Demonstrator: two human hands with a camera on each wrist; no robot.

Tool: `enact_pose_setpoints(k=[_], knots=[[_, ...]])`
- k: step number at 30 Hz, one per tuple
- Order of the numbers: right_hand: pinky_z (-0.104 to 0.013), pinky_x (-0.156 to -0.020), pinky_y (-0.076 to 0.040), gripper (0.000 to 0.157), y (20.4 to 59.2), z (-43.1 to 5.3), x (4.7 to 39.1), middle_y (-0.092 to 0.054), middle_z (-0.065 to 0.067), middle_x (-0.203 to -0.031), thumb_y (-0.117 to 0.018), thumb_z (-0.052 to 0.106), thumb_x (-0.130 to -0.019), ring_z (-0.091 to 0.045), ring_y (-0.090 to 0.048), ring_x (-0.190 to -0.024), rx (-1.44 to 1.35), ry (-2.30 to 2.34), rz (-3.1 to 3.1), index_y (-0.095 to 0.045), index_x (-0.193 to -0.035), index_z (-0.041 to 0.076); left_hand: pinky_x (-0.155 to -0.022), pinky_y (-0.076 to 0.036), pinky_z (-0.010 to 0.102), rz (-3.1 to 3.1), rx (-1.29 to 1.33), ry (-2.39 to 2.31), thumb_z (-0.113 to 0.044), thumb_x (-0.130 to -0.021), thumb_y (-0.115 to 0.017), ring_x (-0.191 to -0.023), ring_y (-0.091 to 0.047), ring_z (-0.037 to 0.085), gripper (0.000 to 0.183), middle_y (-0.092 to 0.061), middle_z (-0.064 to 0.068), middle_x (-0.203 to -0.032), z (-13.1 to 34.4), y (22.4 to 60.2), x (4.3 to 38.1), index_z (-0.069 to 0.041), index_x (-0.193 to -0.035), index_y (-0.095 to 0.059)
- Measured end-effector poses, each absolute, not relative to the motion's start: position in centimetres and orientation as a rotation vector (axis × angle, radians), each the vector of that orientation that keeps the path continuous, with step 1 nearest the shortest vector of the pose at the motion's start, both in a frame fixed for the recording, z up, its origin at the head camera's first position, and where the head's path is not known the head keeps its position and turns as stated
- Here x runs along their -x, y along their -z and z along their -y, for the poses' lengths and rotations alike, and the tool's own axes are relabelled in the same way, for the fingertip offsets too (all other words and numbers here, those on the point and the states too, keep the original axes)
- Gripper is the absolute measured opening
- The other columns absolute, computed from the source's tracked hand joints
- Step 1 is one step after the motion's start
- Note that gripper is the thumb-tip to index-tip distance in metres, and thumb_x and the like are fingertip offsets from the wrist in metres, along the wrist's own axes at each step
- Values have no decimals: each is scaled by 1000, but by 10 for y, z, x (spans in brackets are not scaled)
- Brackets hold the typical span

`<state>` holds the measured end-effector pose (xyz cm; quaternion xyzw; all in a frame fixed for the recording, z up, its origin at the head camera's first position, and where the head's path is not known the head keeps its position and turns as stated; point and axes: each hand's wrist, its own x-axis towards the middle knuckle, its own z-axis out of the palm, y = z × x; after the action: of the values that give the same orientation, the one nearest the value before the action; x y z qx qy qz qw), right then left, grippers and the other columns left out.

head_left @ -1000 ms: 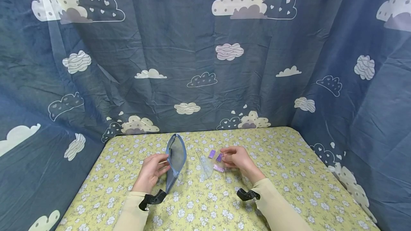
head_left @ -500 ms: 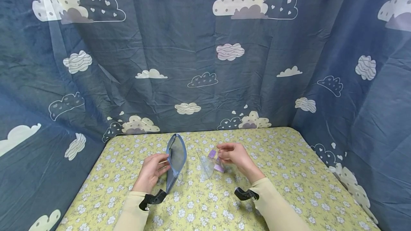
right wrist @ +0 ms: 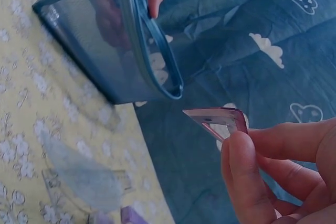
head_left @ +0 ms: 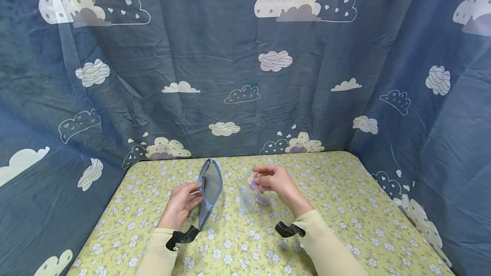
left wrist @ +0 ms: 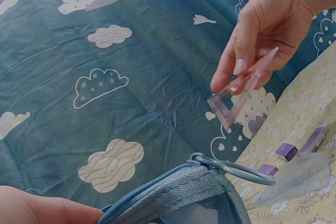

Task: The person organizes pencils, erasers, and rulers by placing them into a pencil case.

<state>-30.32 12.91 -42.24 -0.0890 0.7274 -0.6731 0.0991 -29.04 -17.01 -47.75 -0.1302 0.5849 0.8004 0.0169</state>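
A blue zip pouch [head_left: 212, 184] with see-through mesh sides stands on edge, its mouth spread apart. My left hand [head_left: 180, 204] grips it by the left side of its rim, fingertips at the zip. To the right, my right hand [head_left: 277, 181] pinches a small pink see-through set square [left wrist: 251, 88] between thumb and fingers, above the table. In the right wrist view the set square [right wrist: 241, 119] points toward the pouch [right wrist: 84, 40]. The set square's far corner is hidden behind the fingers there.
Between the hands, a pale translucent curved piece [right wrist: 84, 174], like a protractor, lies on the flowered yellow cloth [head_left: 245, 250]. Small purple blocks [left wrist: 286, 151] lie beside it. A dark blue cloud-patterned curtain [head_left: 245, 67] encloses the table's back and sides.
My right hand has moved left and a little away from me, over the purple blocks, with the pink set square showing at its fingertips. My left hand and the pouch have stayed put.
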Motion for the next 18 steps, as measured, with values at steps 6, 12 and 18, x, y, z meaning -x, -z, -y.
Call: enact_pose_setpoints(k=[6,12,18], knots=[[-41,-75,-52,34,415,-123,302,-55,-28,-106,-63,-3,-81,-36,-60,-90,285,2006,-2135,-59,-115,1,-83,-48,41,-1810,399,-2483,-15,-80,-68,-98,-55,34,29,-55,13,-100,171,476,290,1,-102,-57],[-42,-78,-50,39,407,-116,302,-54,-29,-108,-62,-2,-81,-36,-60,-93,307,2006,-2104,-55,-119,-2,-85,-47,40,-1794,389,-2462,-18,-82,-67,-109,-48,39,34,-51,15,-108,172,475,289,1,-108,-55],[-44,-78,-50,39,400,-108,304,-54,-28,-109,-64,-1,-81,-33,-61,-90,339,2006,-2115,-56,-119,-2,-87,-46,41,-1798,353,-2432,-18,-84,-64,-111,-47,39,41,-49,18,-113,172,471,284,5,-116,-51]])
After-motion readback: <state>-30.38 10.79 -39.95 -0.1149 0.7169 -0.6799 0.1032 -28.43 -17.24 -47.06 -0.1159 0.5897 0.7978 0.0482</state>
